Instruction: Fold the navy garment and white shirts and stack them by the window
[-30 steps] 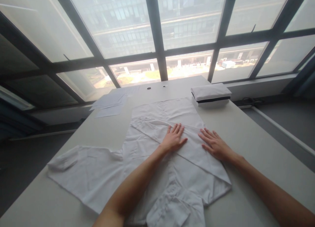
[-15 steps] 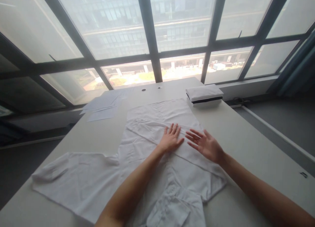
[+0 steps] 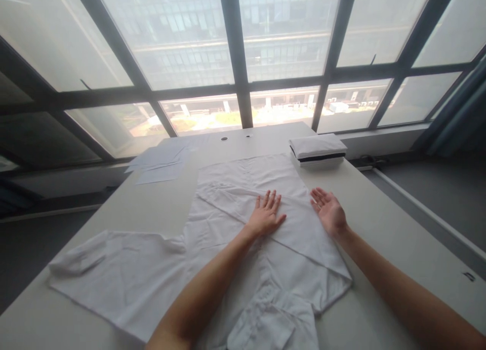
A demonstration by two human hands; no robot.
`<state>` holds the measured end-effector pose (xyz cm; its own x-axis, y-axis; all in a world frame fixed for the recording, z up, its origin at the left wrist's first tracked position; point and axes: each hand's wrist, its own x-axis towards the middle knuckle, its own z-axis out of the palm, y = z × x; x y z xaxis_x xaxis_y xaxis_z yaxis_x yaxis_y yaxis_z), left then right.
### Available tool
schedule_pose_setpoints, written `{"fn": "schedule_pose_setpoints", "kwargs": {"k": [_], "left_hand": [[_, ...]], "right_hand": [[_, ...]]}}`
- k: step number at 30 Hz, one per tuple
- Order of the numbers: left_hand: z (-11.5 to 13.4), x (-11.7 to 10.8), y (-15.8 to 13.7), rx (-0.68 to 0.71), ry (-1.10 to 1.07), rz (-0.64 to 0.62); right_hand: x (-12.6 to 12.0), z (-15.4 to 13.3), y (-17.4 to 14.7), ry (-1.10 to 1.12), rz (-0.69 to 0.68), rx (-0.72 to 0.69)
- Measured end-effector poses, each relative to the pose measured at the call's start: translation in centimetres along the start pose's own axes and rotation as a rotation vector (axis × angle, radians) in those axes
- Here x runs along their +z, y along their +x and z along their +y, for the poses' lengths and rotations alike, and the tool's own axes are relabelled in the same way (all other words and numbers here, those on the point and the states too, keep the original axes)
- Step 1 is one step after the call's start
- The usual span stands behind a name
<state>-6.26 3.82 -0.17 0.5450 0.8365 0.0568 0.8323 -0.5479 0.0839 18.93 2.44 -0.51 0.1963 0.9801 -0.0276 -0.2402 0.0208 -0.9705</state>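
A white shirt [image 3: 228, 203] lies spread over the table, its right side folded inward across the body. One sleeve [image 3: 117, 269] stretches out to the left, while bunched fabric [image 3: 266, 314] lies at the near end. My left hand [image 3: 266, 216] rests flat on the middle of the shirt with its fingers spread. At the shirt's right edge is my right hand [image 3: 329, 212], palm turned inward, fingers extended and holding nothing. Whether it touches the cloth there I cannot tell.
A folded stack of white and black cloth [image 3: 318, 148] sits at the table's back right. Several pale sheets [image 3: 161, 160] lie at the back left. The white table [image 3: 152, 208] stands against large windows [image 3: 281, 31]. A small dark mark [image 3: 469, 276] shows at the right.
My right hand has moved right, from over the folded part of the shirt to its right edge. My left hand stays pressed on the cloth in the same place.
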Motion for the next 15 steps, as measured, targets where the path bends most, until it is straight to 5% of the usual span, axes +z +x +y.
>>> {"fn": "schedule_pose_setpoints", "kwargs": {"k": [4, 7, 15], "left_hand": [[0.0, -0.7, -0.1, 0.286, -0.049, -0.014], [0.0, -0.9, -0.2, 0.395, -0.078, -0.062], [-2.0, -0.7, 0.0, 0.094, -0.02, -0.071]], "right_hand": [[1.5, 1.4, -2.4, -0.827, -0.147, -0.415], [1.9, 2.2, -3.7, -1.305, -0.23, -0.509], [1.4, 3.0, -3.7, -1.513, -0.258, -0.495]]}}
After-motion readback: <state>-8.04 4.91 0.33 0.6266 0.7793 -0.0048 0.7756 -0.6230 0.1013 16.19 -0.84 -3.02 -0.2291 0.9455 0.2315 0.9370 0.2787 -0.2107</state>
